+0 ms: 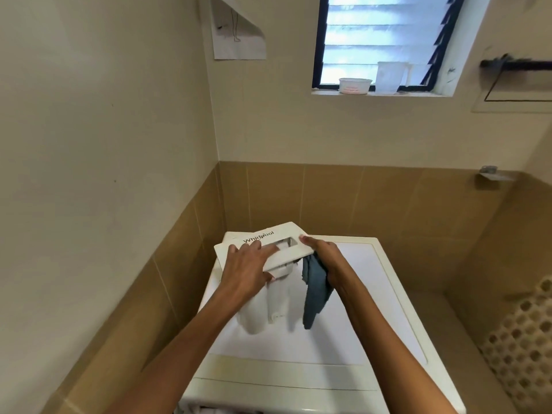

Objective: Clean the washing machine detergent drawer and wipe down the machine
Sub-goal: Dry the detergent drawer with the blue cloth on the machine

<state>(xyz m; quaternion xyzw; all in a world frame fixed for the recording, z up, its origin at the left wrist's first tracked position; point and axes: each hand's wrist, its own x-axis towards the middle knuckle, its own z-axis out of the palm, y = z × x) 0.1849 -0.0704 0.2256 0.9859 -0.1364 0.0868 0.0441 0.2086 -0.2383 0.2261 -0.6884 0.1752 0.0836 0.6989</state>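
Left hand [246, 265] grips the detergent drawer [260, 236] by its front panel, fingers laid over the face, thumb beneath. Right hand [324, 258] steadies the panel's other end, clutching a blue-grey cloth [315, 291] that hangs down, above the washing machine [358, 309] top.

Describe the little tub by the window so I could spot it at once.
Look at the louvred window high on the back wall, above the washing machine. Two containers stand on its sill. The tub is the left one: low, white and opaque with reddish print, unlike the taller see-through jug to its right.
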